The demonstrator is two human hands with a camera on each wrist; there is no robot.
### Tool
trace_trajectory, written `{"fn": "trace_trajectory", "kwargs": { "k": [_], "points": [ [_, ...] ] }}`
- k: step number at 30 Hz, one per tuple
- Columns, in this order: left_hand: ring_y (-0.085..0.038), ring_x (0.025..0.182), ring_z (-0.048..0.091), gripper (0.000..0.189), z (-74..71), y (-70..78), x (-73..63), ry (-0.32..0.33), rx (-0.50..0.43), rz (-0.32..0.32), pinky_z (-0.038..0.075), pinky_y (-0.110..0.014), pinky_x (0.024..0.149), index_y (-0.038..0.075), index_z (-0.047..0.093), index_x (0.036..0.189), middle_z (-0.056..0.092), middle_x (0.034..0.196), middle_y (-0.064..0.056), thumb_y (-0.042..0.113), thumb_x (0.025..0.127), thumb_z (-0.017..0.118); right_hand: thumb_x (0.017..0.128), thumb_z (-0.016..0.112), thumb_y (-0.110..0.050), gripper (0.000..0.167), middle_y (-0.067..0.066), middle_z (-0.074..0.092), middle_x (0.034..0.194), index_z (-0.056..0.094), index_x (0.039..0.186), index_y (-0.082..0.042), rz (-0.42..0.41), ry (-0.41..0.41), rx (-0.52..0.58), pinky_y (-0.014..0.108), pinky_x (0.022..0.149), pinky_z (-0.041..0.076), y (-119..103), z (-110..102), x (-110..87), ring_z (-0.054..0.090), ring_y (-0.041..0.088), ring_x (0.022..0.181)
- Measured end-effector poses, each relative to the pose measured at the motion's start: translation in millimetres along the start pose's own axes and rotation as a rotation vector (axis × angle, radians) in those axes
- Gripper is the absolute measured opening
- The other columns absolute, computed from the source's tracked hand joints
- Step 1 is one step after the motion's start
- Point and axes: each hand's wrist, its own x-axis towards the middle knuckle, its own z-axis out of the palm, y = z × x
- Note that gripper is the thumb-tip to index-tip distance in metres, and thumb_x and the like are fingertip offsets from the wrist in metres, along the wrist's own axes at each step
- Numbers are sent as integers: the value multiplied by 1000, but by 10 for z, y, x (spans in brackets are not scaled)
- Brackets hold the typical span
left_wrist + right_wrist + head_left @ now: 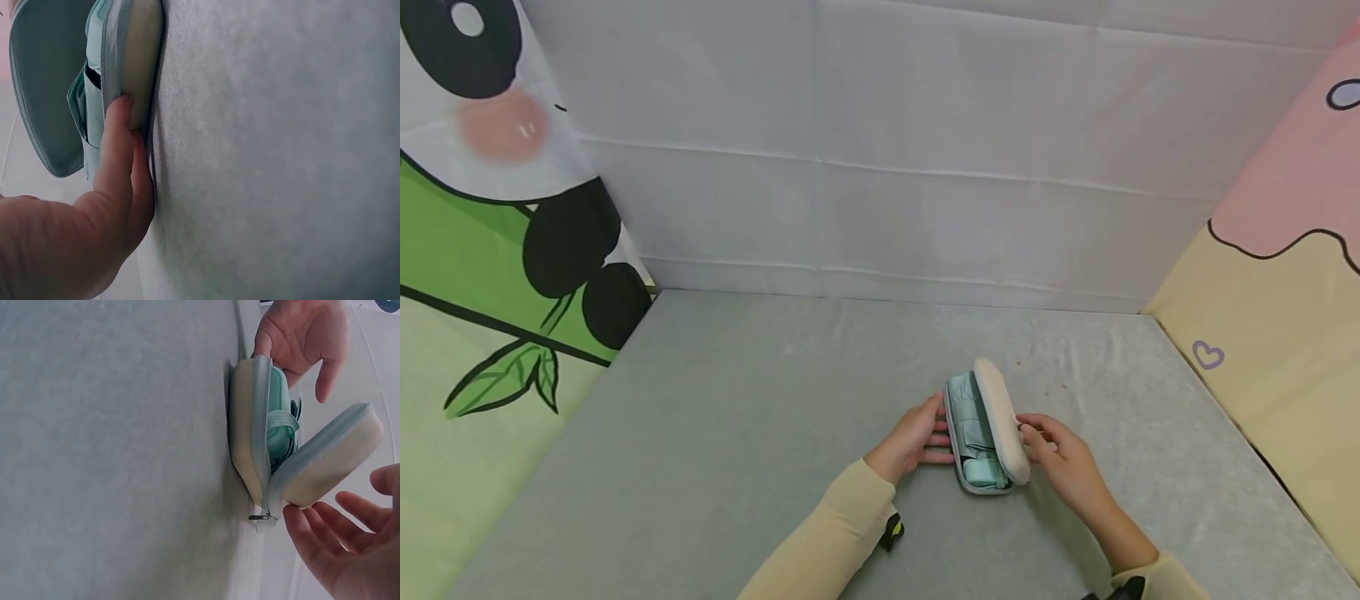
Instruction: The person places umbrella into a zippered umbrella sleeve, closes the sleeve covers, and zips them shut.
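A cream zip case (pixel 1002 423) with a teal lining lies on the grey table, its lid raised partway. A teal item (pixel 279 400) sits inside under an elastic strap; its kind is unclear. Lining pockets (pixel 94 115) show in the left wrist view. My left hand (pixel 916 435) is at the case's left side, its extended fingers touching the lower shell's wall. On the right, my right hand (pixel 1067 462) has its fingertips against the outside of the lid, thumb apart from it. The zipper pull (pixel 259 517) hangs at the hinge-side end in the right wrist view.
The grey cloth-covered table (pixel 760 392) stretches around the case. A white sheet (pixel 880 167) rises behind it. Printed cartoon panels stand at the left (pixel 512 250) and right (pixel 1262 333).
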Motion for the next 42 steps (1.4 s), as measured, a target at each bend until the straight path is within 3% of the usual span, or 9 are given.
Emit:
{"fn": "trace_trajectory", "kwargs": {
  "k": [8,28,42],
  "points": [
    [-28,87,60,55,2,-6,-4,-1,5,0,54,-45,71,-4,45,127,54,107,-16,42,101,31,95,57,-25,31,9,60,115,62,117,-4,-41,9,-96,34,75,49,6,17,-10,57,22,96],
    [-27,85,57,50,35,-11,-46,15,-17,11,54,-44,70,-4,47,128,51,102,-15,36,100,37,86,68,-12,22,8,62,105,66,107,-3,-155,43,-90,26,68,53,1,98,-37,60,23,89],
    [-21,76,57,40,44,-17,-50,27,-24,5,55,-41,67,-2,50,120,53,94,-12,30,99,43,85,70,-13,22,5,61,104,67,106,-4,-168,19,-119,28,70,53,2,140,-49,58,22,91]
  ]
}}
